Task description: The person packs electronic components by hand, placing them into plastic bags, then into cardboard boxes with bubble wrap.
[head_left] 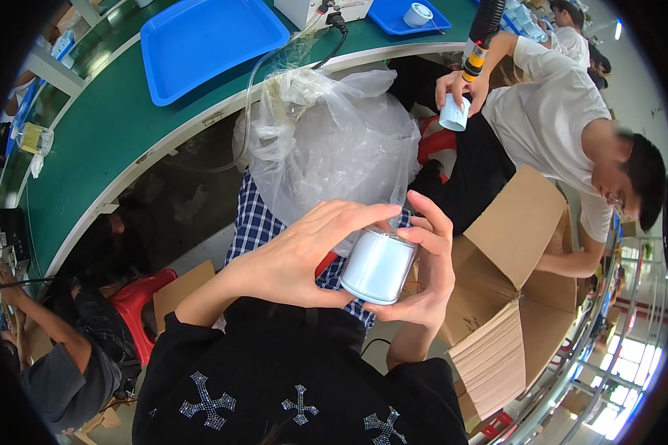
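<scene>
Between my two hands, above my lap, is a pale blue cylinder [379, 265] with a clear outer shell; what it is for does not show. My left hand [304, 256] grips its left side, thumb low and fingers over the top edge. On its right side, my right hand [429, 267] curls round it, with the index finger raised and the thumb underneath. A large clear plastic bag [334, 141] lies just beyond my hands, bunched against the table edge and over my lap.
A green curved table [96, 156] carries a blue tray [211, 44] and a smaller blue tray [393, 24] with a white round part. At right, a co-worker [549, 111] holds a similar pale blue cylinder [453, 113] near an open cardboard box [512, 222]. A red stool [137, 311] stands left.
</scene>
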`<state>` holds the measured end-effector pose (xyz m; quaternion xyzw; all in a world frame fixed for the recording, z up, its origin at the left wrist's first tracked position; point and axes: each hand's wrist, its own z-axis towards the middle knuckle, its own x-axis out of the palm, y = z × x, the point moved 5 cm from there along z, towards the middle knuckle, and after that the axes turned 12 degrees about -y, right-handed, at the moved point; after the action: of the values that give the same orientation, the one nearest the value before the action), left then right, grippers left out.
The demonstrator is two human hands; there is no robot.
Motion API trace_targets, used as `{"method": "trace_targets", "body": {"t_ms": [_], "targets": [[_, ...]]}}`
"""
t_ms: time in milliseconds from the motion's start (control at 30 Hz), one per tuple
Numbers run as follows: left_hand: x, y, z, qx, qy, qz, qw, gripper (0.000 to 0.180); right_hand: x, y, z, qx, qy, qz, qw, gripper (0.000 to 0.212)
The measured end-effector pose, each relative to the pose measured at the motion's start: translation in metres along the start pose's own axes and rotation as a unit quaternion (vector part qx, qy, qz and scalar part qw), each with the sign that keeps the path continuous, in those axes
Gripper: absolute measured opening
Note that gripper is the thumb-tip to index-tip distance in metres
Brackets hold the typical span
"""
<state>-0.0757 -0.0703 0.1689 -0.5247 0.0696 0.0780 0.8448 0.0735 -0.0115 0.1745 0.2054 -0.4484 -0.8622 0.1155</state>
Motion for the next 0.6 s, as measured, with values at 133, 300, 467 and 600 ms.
{"method": "trace_targets", "body": {"t_ms": [133, 300, 467, 600], "targets": [[-0.01, -0.001, 0.0, -0.02, -0.016, -0.034, 0.999, 0.088, -0.002, 0.003, 0.004, -0.019, -0.011, -0.025, 0.999, 0.08], [-0.014, -0.009, 0.002, -0.004, -0.031, -0.056, 0.998, 0.087, -0.002, 0.004, 0.001, -0.01, -0.014, -0.012, 1.0, 0.079], [-0.015, -0.013, 0.003, 0.006, -0.018, -0.033, 0.999, 0.083, -0.002, 0.007, 0.002, -0.015, -0.021, 0.02, 0.999, 0.078], [-0.012, -0.013, 0.003, 0.002, -0.002, -0.061, 0.998, 0.074, -0.008, 0.005, 0.002, -0.007, -0.016, 0.039, 0.999, 0.075]]}}
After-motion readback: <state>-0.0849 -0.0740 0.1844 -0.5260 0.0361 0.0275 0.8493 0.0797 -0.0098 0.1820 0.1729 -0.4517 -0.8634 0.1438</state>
